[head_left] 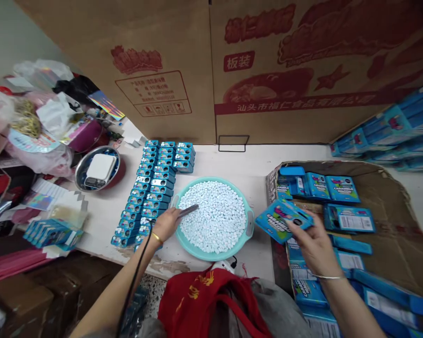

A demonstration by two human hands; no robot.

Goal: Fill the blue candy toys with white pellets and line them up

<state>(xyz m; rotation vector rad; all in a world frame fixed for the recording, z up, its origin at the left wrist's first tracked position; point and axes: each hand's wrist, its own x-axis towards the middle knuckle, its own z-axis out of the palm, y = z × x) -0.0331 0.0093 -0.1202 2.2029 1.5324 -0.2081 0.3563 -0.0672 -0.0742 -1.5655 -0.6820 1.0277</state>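
Note:
My left hand (166,225), with a gold bangle at the wrist, is closed round a narrow grey metal tool (189,210). Its far end reaches over the small white candies (213,218) that fill a round turquoise basin (208,256). Whether that end touches the candies I cannot tell. On the right, my right hand (313,241) grips a flat blue candy box (277,220) between thumb and fingers. That box is tilted above the near-left edge of an open brown carton (396,197), where more blue candy boxes (342,188) lie.
Left of the basin stand rows of blue boxes (151,188) with round holes. A metal bowl (82,166) carries a white scale (100,169). Large cartons (183,56) wall off the back, with a black wire frame (233,143) before them. Bags (38,155) crowd the far left.

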